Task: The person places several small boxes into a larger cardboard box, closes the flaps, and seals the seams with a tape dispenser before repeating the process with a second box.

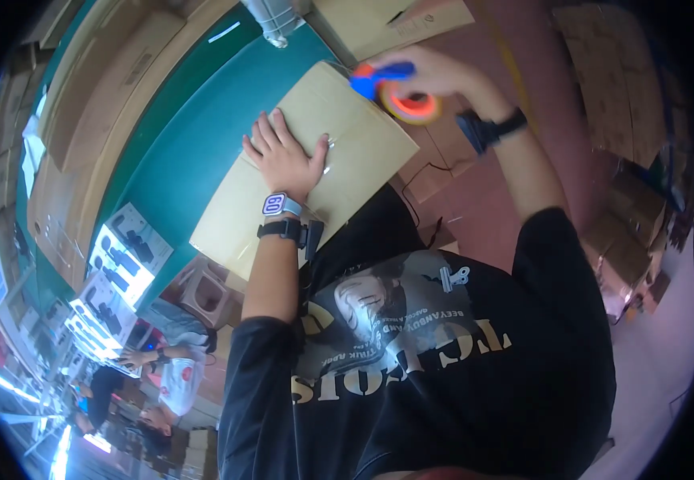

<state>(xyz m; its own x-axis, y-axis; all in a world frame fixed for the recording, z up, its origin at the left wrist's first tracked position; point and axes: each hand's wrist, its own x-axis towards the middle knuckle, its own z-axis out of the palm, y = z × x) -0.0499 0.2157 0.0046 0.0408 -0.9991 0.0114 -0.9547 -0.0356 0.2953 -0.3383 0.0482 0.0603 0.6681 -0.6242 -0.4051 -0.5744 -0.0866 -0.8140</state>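
Observation:
A closed brown cardboard box (355,152) lies at a slant on the edge of the green work surface. My left hand (285,156) rests flat on its top, fingers spread, beside a shiny strip of clear tape. At the box's far right edge, my right hand (431,70) grips a blue and orange tape dispenser (395,80) with a roll of tape in it. The dispenser is somewhat blurred, and whether its tape touches the box I cannot tell.
Large cardboard boxes (107,88) line the left side of the green table (171,144). Printed white product boxes (131,256) stand at the lower left, near another person (179,380). More cartons (623,232) are stacked on the right, and a cable (415,196) hangs by the box.

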